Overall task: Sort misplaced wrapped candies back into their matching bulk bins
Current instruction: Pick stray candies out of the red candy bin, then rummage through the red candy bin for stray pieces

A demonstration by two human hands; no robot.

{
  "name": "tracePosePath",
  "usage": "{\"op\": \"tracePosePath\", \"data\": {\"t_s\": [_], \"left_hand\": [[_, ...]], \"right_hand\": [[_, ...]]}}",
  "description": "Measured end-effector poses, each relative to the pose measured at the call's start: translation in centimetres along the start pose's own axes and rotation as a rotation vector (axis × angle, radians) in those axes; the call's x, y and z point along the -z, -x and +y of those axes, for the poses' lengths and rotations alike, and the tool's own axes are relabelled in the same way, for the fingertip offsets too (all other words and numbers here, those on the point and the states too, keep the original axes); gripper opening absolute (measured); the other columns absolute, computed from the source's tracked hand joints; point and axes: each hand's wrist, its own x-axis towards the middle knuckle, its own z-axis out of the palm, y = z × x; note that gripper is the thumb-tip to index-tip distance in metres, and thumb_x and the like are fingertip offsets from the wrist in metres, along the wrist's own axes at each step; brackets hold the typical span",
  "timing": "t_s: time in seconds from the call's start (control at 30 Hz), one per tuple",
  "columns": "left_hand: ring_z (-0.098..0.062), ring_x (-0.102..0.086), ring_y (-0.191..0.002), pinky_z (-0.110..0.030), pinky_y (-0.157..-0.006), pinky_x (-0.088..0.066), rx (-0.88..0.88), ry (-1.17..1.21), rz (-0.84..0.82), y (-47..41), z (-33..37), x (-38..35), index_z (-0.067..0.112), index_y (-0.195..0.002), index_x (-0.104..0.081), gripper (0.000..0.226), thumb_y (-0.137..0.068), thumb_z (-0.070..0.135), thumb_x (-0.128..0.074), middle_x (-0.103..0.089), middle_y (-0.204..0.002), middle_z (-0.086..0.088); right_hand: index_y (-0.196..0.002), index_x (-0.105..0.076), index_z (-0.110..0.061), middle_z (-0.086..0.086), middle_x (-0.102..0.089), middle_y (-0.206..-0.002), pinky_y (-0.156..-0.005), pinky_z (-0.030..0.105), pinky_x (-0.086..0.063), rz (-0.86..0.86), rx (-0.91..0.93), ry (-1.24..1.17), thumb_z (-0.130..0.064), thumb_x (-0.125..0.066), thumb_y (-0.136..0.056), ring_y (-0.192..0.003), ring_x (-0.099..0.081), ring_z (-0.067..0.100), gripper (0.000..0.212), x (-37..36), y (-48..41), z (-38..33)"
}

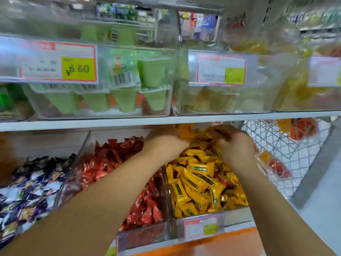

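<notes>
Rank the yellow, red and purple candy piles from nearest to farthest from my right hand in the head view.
1. Yellow candies, directly at the right hand.
2. Red candies, next bin leftward.
3. Purple candies, far left.

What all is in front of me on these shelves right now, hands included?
yellow-wrapped candies: many, yellow with dark labels, lower shelf bin, right of the red ones
red-wrapped candies: many, red, middle lower bin
dark-wrapped candies: many, dark blue and white, left lower bin
green cup packs: several, pale green, clear upper-shelf bin
price tags: at least four, white, mostly red-edged, on bin fronts
wire basket: one, white, right of the yellow bin, holding orange-red items
left hand: one, at the back of the yellow bin, grip blurred
right hand: one, same bin, grip blurred
</notes>
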Motion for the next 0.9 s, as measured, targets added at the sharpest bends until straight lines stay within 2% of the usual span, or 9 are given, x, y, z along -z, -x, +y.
{"op": "tracePosePath", "data": {"t_s": [0.07,0.17,0.23,0.3,0.4,0.47,0.63,0.77,0.9], "left_hand": [[-0.02,-0.059,-0.105,-0.025,-0.071,-0.04,0.003,0.013,-0.021,-1.7,1.6,-0.8,0.023,-0.109,-0.058,0.028,-0.098,0.045,-0.047,-0.061,-0.102,-0.001],[-0.025,-0.046,-0.127,-0.022,-0.087,-0.034,-0.039,0.032,-0.017,-3.8,3.0,-1.7,0.014,-0.136,-0.048,0.046,-0.099,0.041,-0.047,-0.049,-0.141,-0.01],[-0.027,-0.047,-0.128,-0.027,-0.095,-0.037,-0.08,-0.048,0.043,-5.3,2.6,-2.3,0.022,-0.133,-0.052,0.047,-0.095,0.05,-0.05,-0.05,-0.14,-0.007],[-0.024,-0.053,-0.121,-0.029,-0.094,-0.042,-0.183,-0.068,-0.003,-6.6,1.5,-3.0,0.029,-0.122,-0.056,0.049,-0.083,0.058,-0.062,-0.058,-0.129,0.0],[-0.018,-0.044,-0.131,-0.027,-0.103,-0.038,-0.321,-0.062,-0.144,-6.8,0.8,-3.4,0.03,-0.142,-0.038,0.086,-0.07,0.065,-0.071,-0.045,-0.146,0.004],[-0.017,-0.034,-0.139,-0.032,-0.11,-0.033,-0.349,-0.074,-0.178,-6.7,0.7,-3.4,0.032,-0.149,-0.024,0.098,-0.07,0.07,-0.067,-0.031,-0.155,0.006],[-0.016,-0.015,-0.147,-0.037,-0.117,-0.022,-0.314,-0.105,-0.208,-6.0,0.3,-3.1,0.032,-0.153,-0.009,0.1,-0.075,0.079,-0.049,-0.009,-0.161,0.008],[-0.015,-0.015,-0.147,-0.038,-0.119,-0.02,-0.36,-0.079,-0.18,-4.4,-0.3,-2.5,0.031,-0.153,-0.01,0.089,-0.083,0.072,-0.045,-0.011,-0.161,0.006],[-0.013,-0.006,-0.148,-0.03,-0.118,-0.009,-0.354,-0.119,-0.157,-1.8,-1.6,-1.6,0.031,-0.153,-0.006,0.079,-0.09,0.066,-0.037,-0.004,-0.162,0.007]], "right_hand": [[-0.108,-0.072,-0.025,0.001,-0.073,-0.104,-0.071,0.022,-0.044,-0.014,-0.004,-0.016,-0.02,-0.065,-0.089,-0.094,-0.066,0.021,0.021,-0.3,-0.7,1.0],[-0.107,-0.073,-0.016,0.005,-0.073,-0.104,-0.063,0.006,-0.037,0.018,-0.003,-0.059,-0.013,-0.066,-0.088,-0.094,-0.066,0.023,0.02,-0.5,-1.7,2.6],[-0.111,-0.07,-0.014,0.008,-0.072,-0.108,-0.062,0.011,-0.036,-0.002,-0.037,-0.042,-0.017,-0.064,-0.09,-0.098,-0.065,0.026,0.022,-0.8,-2.2,3.4],[-0.116,-0.068,-0.015,0.009,-0.07,-0.112,-0.066,0.018,-0.034,-0.063,-0.057,0.001,-0.023,-0.06,-0.093,-0.103,-0.063,0.027,0.025,-1.1,-2.4,4.0],[-0.122,-0.064,-0.016,0.01,-0.068,-0.118,-0.074,0.02,-0.036,-0.114,-0.039,0.01,-0.024,-0.055,-0.096,-0.109,-0.06,0.028,0.029,-1.1,-2.4,4.2],[-0.126,-0.062,-0.018,0.009,-0.066,-0.121,-0.079,0.021,-0.038,-0.134,-0.033,0.022,-0.025,-0.051,-0.098,-0.111,-0.059,0.027,0.031,-0.7,-2.3,4.1],[-0.132,-0.057,-0.019,0.008,-0.06,-0.132,-0.092,0.024,-0.039,-0.183,-0.017,0.038,-0.022,-0.047,-0.1,-0.12,-0.054,0.026,0.034,0.0,-1.7,3.2],[-0.133,-0.056,-0.019,0.008,-0.058,-0.133,-0.093,0.026,-0.039,-0.227,0.036,0.065,-0.02,-0.046,-0.1,-0.121,-0.053,0.027,0.034,0.3,-1.0,2.1],[-0.132,-0.056,-0.02,0.009,-0.058,-0.131,-0.092,0.032,-0.043,-0.228,0.094,0.086,-0.021,-0.046,-0.1,-0.115,-0.056,0.03,0.033,0.4,-0.1,0.4]]}}
